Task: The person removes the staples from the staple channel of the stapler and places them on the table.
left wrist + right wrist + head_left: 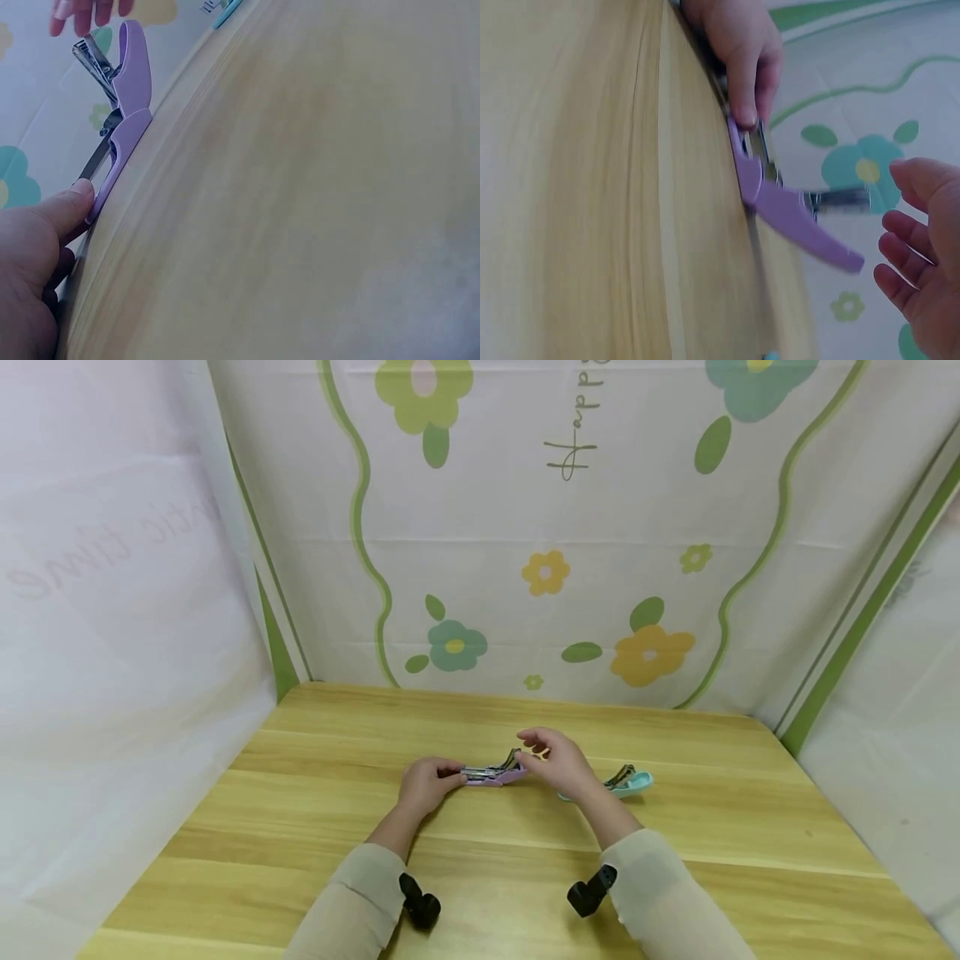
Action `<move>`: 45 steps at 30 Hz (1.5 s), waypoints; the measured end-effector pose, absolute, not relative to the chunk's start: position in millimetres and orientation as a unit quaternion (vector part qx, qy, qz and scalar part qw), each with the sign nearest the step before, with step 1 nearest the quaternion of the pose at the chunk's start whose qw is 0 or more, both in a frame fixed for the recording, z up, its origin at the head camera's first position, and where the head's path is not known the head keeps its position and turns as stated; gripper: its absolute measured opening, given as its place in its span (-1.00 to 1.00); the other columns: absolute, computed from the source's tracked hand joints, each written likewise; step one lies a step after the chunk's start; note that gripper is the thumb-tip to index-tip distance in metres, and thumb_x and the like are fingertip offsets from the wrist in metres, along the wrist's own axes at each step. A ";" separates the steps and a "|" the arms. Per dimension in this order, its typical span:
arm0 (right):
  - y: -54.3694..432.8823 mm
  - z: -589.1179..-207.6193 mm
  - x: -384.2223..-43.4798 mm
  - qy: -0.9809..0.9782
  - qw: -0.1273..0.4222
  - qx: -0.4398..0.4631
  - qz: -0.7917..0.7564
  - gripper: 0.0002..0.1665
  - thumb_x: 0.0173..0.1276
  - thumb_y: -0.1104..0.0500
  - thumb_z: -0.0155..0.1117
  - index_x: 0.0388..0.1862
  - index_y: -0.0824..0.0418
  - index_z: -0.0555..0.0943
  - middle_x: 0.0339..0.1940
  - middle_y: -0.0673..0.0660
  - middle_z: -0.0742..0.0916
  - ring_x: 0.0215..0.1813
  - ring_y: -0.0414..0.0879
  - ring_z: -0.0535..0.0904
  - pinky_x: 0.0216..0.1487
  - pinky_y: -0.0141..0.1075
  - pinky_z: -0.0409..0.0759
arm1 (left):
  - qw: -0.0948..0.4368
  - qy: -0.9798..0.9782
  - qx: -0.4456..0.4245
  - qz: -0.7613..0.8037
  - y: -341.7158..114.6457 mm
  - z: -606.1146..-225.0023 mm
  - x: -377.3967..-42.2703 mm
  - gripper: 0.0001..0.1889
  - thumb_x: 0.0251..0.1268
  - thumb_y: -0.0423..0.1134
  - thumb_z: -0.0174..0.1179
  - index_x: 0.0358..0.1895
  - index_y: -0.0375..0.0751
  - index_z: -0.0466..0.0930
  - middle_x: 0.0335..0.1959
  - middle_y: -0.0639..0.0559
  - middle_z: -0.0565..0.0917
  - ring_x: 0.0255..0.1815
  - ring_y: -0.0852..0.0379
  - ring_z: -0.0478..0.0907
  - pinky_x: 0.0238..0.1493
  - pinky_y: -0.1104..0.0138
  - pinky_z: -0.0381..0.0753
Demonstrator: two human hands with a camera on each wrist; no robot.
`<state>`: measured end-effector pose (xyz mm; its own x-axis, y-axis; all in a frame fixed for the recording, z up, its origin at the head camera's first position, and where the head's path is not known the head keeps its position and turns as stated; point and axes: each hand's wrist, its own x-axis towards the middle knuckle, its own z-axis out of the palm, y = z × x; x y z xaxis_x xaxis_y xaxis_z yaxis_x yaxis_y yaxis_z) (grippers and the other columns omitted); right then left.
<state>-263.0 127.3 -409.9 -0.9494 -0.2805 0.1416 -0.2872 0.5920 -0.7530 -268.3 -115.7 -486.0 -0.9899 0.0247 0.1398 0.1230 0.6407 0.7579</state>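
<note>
A purple stapler [501,780] lies on the wooden table, folded wide open at its hinge. My left hand [427,789] pinches its left end between thumb and fingers, the thumb on the metal rail in the left wrist view. At the other end, the purple cover [135,71] tilts up with a metal arm [96,64] sticking out of it. My right hand [937,247] is beside that raised end, fingers loosely bent and apart from the stapler in the right wrist view. A teal stapler [637,783], also opened out, lies to the right, partly behind my right wrist.
Around the wooden table [510,877] hang white cloth walls; the back one [465,568] has printed flowers and stands close behind the table's far edge. A small black camera [422,906] is on the left sleeve and another [588,897] on the right.
</note>
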 end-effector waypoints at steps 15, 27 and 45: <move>73.9 -427.9 -246.1 -0.898 -0.048 0.164 0.405 -0.59 0.40 0.09 0.25 0.18 0.18 0.58 -0.45 0.01 0.62 -0.51 -0.18 0.43 -0.51 -0.38 0.40 | 0.057 -0.902 -0.052 -0.424 -116.7 -484.3 -267.6 -0.80 0.20 -0.07 0.37 -0.16 -0.02 0.79 -0.20 0.09 0.78 -0.14 0.10 0.66 -0.04 0.13 0.63; 54.0 -445.8 -249.7 -0.939 -0.028 0.112 0.325 -0.70 0.35 0.11 0.27 0.01 0.20 0.64 -0.14 0.15 0.77 -0.32 -0.12 0.57 -0.31 -0.27 0.54 | 0.059 -0.902 -0.053 -0.424 -116.2 -485.4 -268.0 -0.81 0.21 -0.07 0.37 -0.16 0.00 0.79 -0.20 0.09 0.79 -0.13 0.09 0.68 -0.03 0.15 0.64; 46.0 -448.4 -252.1 -0.889 -0.049 0.062 0.450 -0.67 0.36 0.18 0.22 0.02 0.32 0.67 -0.09 0.23 0.76 -0.25 -0.08 0.62 -0.24 -0.27 0.60 | 0.054 -0.902 -0.055 -0.424 -117.4 -484.3 -268.7 -0.81 0.22 -0.06 0.36 -0.17 -0.01 0.80 -0.18 0.09 0.78 -0.07 0.06 0.68 0.04 0.11 0.62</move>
